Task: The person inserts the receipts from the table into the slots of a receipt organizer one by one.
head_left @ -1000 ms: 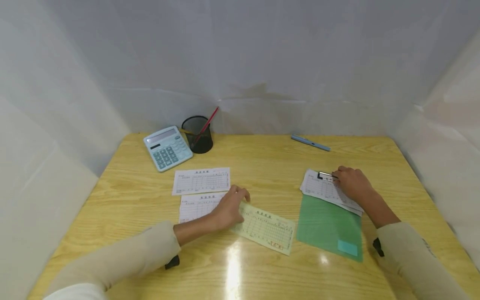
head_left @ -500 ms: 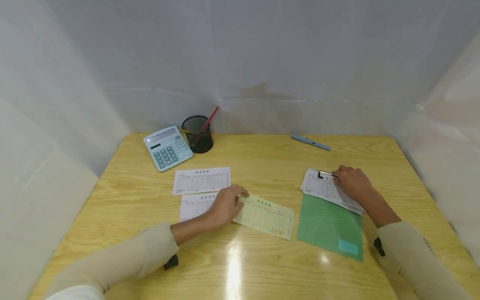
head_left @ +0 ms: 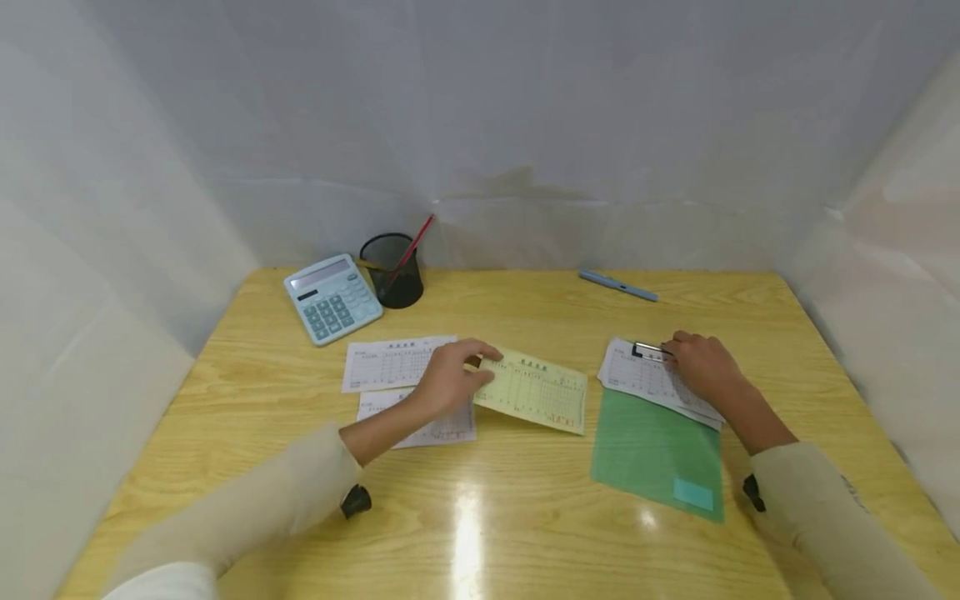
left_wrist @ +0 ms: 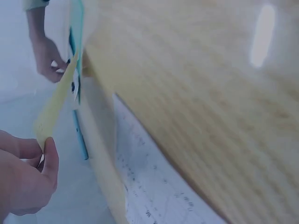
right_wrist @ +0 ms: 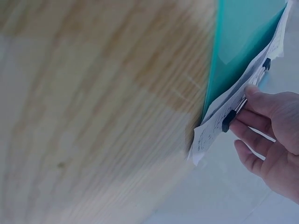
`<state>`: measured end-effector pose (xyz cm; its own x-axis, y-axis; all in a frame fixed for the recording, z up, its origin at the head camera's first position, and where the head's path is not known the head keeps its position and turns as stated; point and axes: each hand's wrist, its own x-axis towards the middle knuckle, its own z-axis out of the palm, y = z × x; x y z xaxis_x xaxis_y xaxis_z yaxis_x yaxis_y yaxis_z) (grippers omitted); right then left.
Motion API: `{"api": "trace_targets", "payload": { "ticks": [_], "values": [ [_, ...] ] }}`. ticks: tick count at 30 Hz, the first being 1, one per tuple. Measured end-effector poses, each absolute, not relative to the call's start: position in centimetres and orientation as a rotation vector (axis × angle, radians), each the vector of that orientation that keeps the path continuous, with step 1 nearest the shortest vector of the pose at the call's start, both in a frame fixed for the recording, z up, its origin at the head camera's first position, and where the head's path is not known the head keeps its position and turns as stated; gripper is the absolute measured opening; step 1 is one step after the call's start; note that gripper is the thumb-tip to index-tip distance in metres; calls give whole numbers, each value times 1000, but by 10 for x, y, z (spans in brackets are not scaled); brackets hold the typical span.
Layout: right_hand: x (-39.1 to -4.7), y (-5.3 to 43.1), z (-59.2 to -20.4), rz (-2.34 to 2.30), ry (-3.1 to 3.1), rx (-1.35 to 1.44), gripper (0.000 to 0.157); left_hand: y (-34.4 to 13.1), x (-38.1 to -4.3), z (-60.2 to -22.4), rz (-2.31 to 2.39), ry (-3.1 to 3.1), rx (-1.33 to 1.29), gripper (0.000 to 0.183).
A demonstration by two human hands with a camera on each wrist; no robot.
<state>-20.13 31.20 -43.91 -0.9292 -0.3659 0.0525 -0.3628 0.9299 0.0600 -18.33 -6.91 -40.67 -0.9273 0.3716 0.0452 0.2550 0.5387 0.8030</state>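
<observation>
My left hand (head_left: 448, 379) pinches the left end of a yellow printed form (head_left: 536, 392) between thumb and fingers. In the left wrist view the form (left_wrist: 52, 109) stands raised over the table, seen almost edge-on. Two white forms (head_left: 375, 367) lie beneath and to the left of that hand, partly covered by it. On the right, my right hand (head_left: 701, 367) grips the metal clip (head_left: 649, 352) of a green clipboard (head_left: 656, 458). Several white forms (head_left: 637, 373) lie under this clip. In the right wrist view the thumb presses on the clip's wire bar (right_wrist: 242, 103), fingers behind it.
A light blue calculator (head_left: 332, 298) and a black mesh pen cup (head_left: 401, 287) with a red pencil (head_left: 417, 242) stand at the back left. A blue pen (head_left: 618, 285) lies at the back right. White sheeting (head_left: 510, 125) walls off the wooden table's (head_left: 420, 533) back and sides.
My left hand has moved away from me and up with the yellow form, which was lower and nearer before. More of the lower white form shows. The right hand stays at the clip.
</observation>
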Motion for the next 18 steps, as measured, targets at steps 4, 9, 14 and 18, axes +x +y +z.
{"api": "trace_targets", "payload": {
  "ticks": [4, 9, 14, 18],
  "values": [
    [-202, 312, -439, -77, -3017, 579, 27, -64, -196, -402, 1415, 2593, 499, 24],
    [-202, 312, -440, -73, -3007, 578, 26, -44, -205, -401, 1462, 2526, 514, 25],
    [-202, 312, -440, -61, -3006, 572, 27, -14, -210, -405, 1454, 2483, 599, 26],
    [-203, 313, -440, -56, -3001, 575, 26, 12, -212, -414, 1438, 2446, 649, 27]
  ]
}}
